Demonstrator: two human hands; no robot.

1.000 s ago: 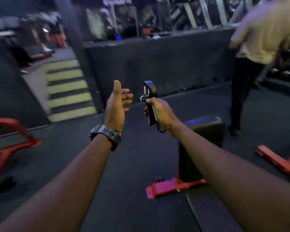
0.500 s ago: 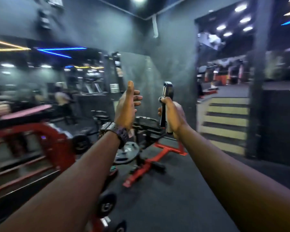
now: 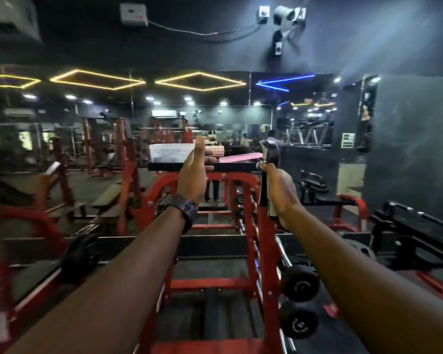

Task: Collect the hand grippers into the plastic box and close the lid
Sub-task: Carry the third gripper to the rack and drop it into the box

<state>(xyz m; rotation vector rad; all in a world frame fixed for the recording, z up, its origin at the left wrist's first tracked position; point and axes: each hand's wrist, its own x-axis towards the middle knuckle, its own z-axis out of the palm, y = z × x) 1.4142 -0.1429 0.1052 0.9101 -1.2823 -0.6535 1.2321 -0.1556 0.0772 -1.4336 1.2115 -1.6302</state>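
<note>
My right hand (image 3: 279,190) grips a black hand gripper (image 3: 267,164) upright by one handle, its spring coil near the top. My left hand (image 3: 193,175) is raised beside it with straight fingers, holding nothing; a dark watch sits on that wrist. Ahead, a clear plastic box (image 3: 170,152) stands on a dark shelf (image 3: 230,166) atop a red rack. A pink lid (image 3: 239,157) lies on the shelf to the right of the box. Whatever is in the box is hidden.
The red rack (image 3: 238,190) stands straight ahead with black dumbbells (image 3: 301,283) on its right side. Red machines (image 3: 62,180) fill the left; a black bench (image 3: 414,233) sits at right. A wall mirror reflects people far behind.
The view has swung left from the stairs and wall to the red rack with the box. Both hands keep the same pose, the right still gripping the hand gripper.
</note>
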